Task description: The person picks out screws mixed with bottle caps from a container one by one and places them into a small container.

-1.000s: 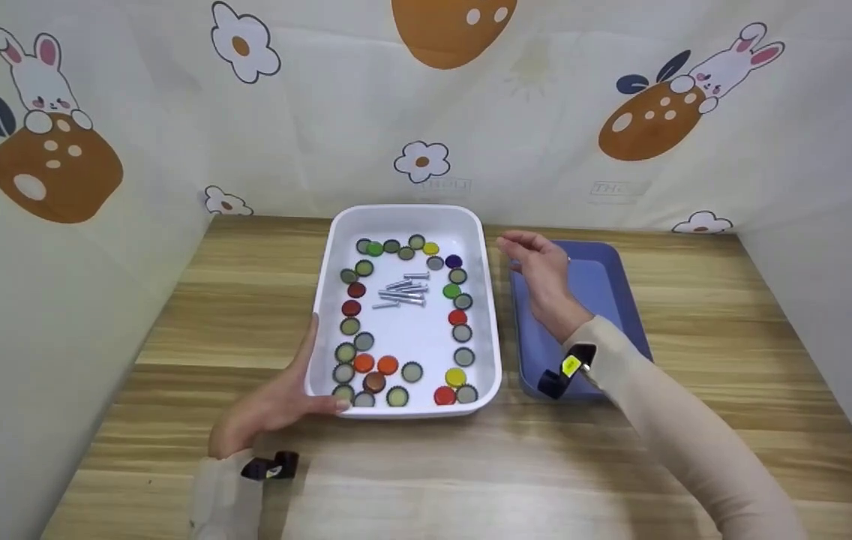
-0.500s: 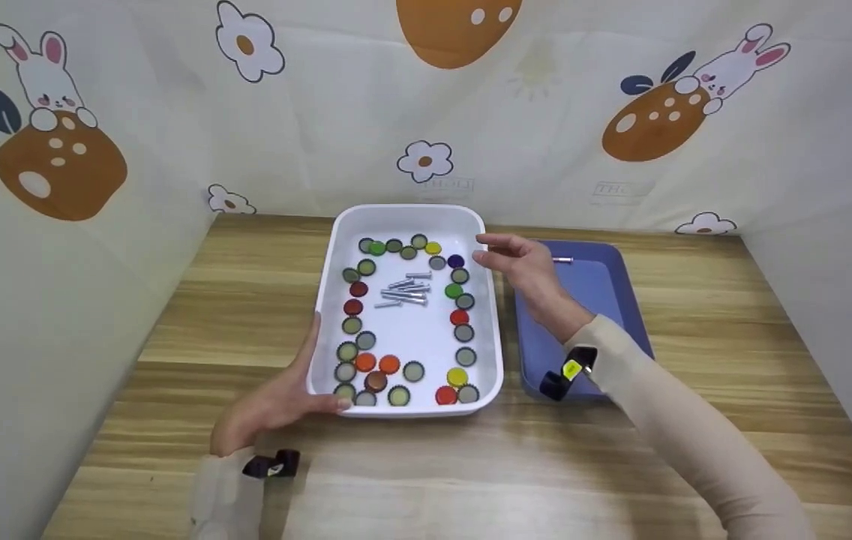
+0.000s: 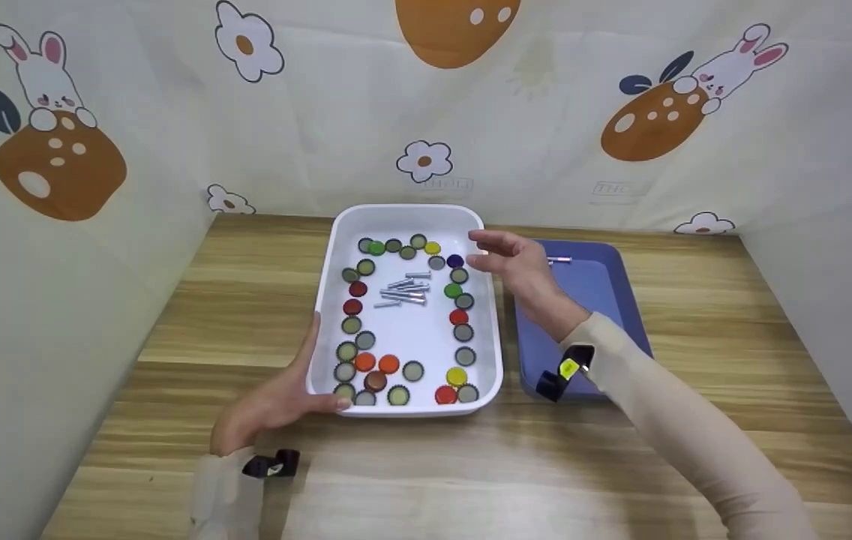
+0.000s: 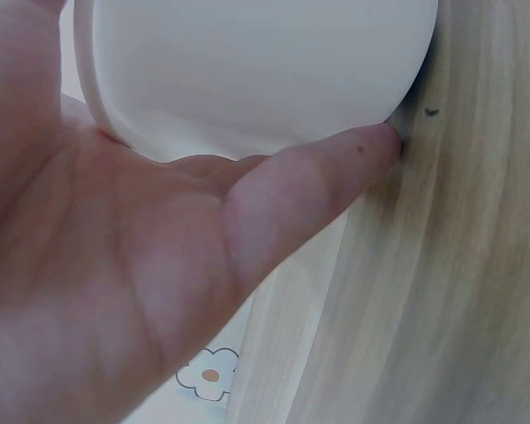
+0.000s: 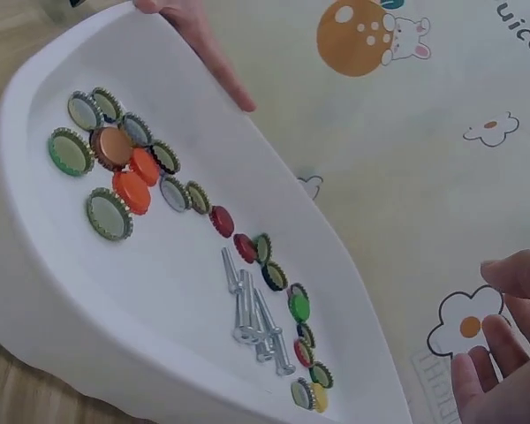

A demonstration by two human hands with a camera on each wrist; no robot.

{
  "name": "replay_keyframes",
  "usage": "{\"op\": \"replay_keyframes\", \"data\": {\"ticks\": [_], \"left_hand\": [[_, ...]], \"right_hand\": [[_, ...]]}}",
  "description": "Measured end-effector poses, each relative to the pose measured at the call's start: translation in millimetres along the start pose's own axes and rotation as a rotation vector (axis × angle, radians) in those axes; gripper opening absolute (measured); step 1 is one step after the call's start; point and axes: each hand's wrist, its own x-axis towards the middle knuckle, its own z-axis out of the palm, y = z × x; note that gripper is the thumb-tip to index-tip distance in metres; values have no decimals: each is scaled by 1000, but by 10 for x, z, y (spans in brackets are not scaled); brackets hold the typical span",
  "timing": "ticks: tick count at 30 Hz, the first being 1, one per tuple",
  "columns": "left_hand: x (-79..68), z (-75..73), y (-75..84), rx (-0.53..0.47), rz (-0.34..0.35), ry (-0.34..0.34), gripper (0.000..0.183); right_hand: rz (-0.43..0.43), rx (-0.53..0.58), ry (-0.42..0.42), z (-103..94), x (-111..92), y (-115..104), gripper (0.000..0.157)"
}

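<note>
A white tray (image 3: 417, 407) holds a ring of bottle caps (image 3: 388, 364) in several colours along its walls. Silver bolts (image 3: 405, 297) lie in a loose pile in the middle. At the tray's near left corner, my left hand (image 3: 280, 397) grips it, thumb over the front rim and fingers along the outer left wall. My right hand (image 3: 520, 266) hovers over the right rim near the purple cap (image 3: 455, 261); its thumb and fingers are apart with nothing between them. Beyond that hand, a single bolt (image 3: 562, 260) lies in the blue tray (image 3: 583, 315).
The blue tray stands right beside the white one, partly under my right forearm (image 3: 666, 405). Both rest on a wood-grain table (image 3: 231, 300). A printed cloth (image 3: 336, 112) with rabbits and flowers hangs behind and at both sides.
My right hand has moved left, from the blue tray's far left corner to the white tray's right rim. More of the bolt in the blue tray shows. The left hand keeps its place.
</note>
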Motion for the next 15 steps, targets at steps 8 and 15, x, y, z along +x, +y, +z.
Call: {"op": "replay_keyframes", "data": {"ticks": [8,15], "left_hand": [[-4,-4,13,15,-22,3,132],[-14,1,23,11,-41,3,133]], "right_hand": [[6,-55,-47,139,-26,-7,42],[5,-94,-100,271,-45,37,44]]}}
